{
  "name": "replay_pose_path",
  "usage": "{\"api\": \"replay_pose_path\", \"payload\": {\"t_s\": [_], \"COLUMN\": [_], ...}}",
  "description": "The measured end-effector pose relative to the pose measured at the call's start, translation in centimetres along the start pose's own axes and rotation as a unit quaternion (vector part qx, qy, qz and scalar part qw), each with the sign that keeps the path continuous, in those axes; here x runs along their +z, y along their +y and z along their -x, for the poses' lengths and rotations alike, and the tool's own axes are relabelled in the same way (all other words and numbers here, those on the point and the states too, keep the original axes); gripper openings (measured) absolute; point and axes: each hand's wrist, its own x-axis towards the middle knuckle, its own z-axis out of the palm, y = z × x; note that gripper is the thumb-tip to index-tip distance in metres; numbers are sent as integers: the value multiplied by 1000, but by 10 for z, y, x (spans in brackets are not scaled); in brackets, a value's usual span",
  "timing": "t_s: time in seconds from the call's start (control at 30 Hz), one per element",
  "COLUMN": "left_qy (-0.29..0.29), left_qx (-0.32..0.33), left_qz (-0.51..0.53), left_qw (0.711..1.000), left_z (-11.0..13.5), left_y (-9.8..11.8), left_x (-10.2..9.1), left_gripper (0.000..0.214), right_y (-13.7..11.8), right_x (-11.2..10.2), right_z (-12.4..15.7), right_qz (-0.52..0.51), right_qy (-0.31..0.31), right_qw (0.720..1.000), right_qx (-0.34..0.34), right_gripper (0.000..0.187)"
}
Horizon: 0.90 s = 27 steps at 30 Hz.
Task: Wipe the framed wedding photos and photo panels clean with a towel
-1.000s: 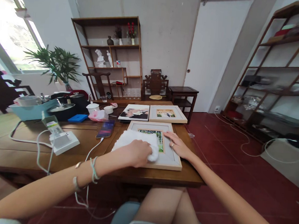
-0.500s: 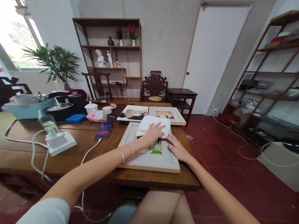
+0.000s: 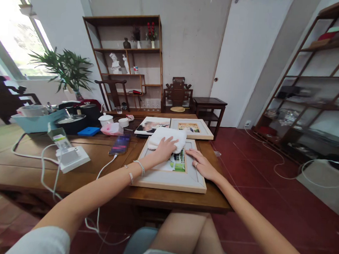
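Observation:
A folded white cloth [image 3: 157,136] lies over the upper left part of a light wooden picture frame [image 3: 169,186]. From above, my left hand [image 3: 165,148] is closed on the cloth and presses it against the frame. Part of a green and white picture [image 3: 179,163] shows below the cloth; the rest is hidden. On the frame's right side rests my right hand [image 3: 203,165], open and flat with its fingers stretched out, wearing a ring.
Behind lie a second frame [image 3: 200,125] and a dark-and-light picture panel [image 3: 146,126]. To the left are a phone [image 3: 120,144] on a cable, a white power strip [image 3: 74,159], a blue box [image 3: 88,131], a pot [image 3: 70,123] and a light blue bin [image 3: 33,123].
My left hand and the white cloth have moved left across the frame, uncovering more of its upper right part. My right hand stays at the frame's right side. The view has shifted slightly.

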Motion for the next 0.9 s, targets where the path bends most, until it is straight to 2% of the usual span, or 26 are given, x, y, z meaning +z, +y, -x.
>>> {"api": "replay_pose_path", "payload": {"t_s": [0.23, 0.37, 0.5, 0.77, 0.83, 0.9], "left_qy": [-33, -44, -52, -100, -98, -90], "left_qx": [-54, -75, -64, 26, 13, -12], "left_qz": [-15, -22, -17, 45, 55, 60], "left_qw": [998, 996, 996, 994, 994, 994], "left_z": [23, 39, 59, 115, 119, 113], "left_y": [-31, -37, -25, 33, 36, 30], "left_x": [-5, -9, -17, -52, -53, -48], "left_gripper": [37, 38, 33, 29, 29, 29], "right_y": [2, 2, 1, 2, 2, 2], "right_x": [2, 2, 1, 0, 0, 1], "right_z": [2, 2, 2, 2, 2, 2], "right_qz": [-11, -4, 4, 15, 18, 19], "right_qy": [18, 18, 10, -4, 2, 6], "right_qw": [1000, 1000, 1000, 1000, 1000, 1000], "right_qx": [5, -1, -1, -13, -12, -14], "right_gripper": [58, 59, 58, 58, 58, 58]}}
